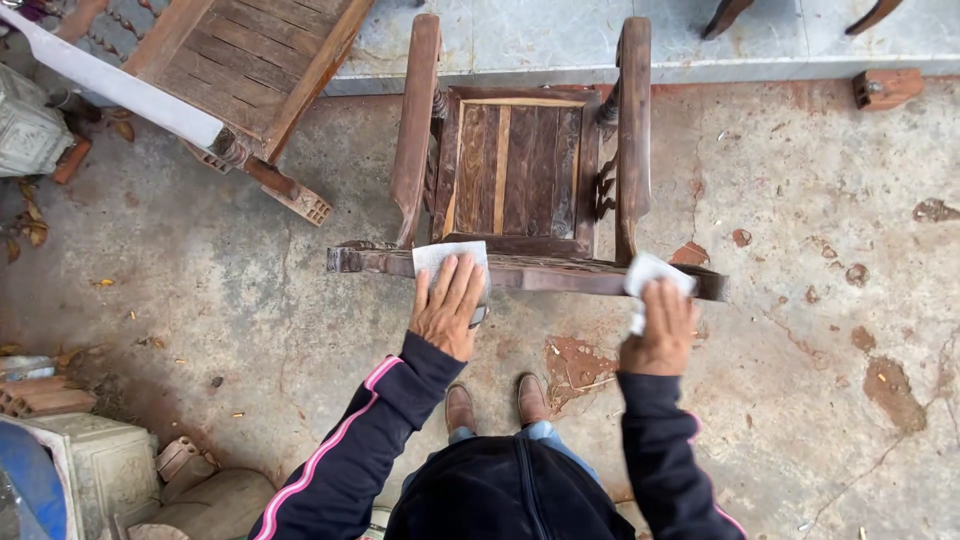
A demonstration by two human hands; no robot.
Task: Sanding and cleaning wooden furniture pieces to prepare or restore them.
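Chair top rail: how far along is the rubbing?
Done: can't tell; no part looks clearly finished. In hand: left hand presses a pale sheet on the wooden chair's top rail; right hand holds another sheet near its end. Left: seat and arms look untouched.

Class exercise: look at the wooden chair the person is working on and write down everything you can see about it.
The wooden chair is dark, worn brown wood, seen from above and behind. It has a slatted seat, two long armrests, turned spindles and a carved top rail nearest the person. It stands upright on stained concrete floor. The left hand presses a pale sheet on the rail; the right hand holds another at its right end.
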